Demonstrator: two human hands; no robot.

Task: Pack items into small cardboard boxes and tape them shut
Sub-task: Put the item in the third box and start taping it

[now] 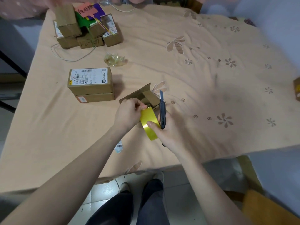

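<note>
A yellow roll of tape (148,123) hangs above the table in front of a small open cardboard box (146,96) whose flaps stand up. My left hand (128,114) pinches the tape's top edge near the box. My right hand (168,132) grips the roll with the thumb on its face and holds a dark utility knife (162,111), blade pointing up and away. Two closed boxes (90,85) with a shipping label lie stacked left of the open box.
A pile of several small cardboard boxes (84,30) with coloured paper on top stands at the far left of the peach cloth (211,78). A crumpled wad of used tape (115,60), a thin cable (65,57) and a barcode scrap (119,146) lie nearby.
</note>
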